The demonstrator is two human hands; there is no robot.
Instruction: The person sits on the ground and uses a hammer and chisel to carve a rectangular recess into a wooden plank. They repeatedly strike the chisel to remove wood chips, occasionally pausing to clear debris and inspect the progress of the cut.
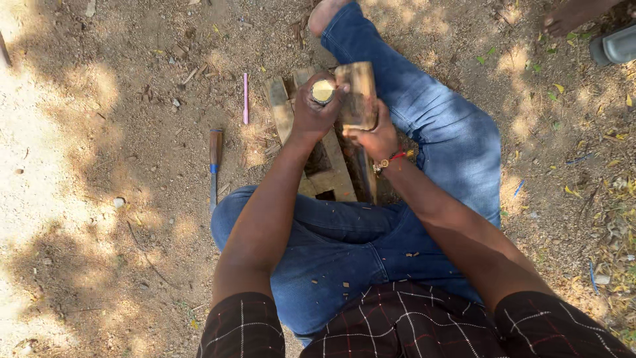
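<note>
I sit on bare ground in blue jeans with wooden boards point(331, 166) in front of me. My left hand point(313, 109) is wrapped around a chisel handle point(322, 91) whose pale round end points up at me. My right hand point(376, 138), with a red thread and a bracelet at the wrist, grips a wooden mallet block point(358, 93). The block touches the side of the chisel handle. The chisel's blade is hidden under my hand.
A second chisel point(214, 166) with a wooden handle and blue collar lies on the dirt to the left. A pink stick point(245, 98) lies near it. Another person's bare foot point(570, 16) and a grey object point(616, 45) are at the top right.
</note>
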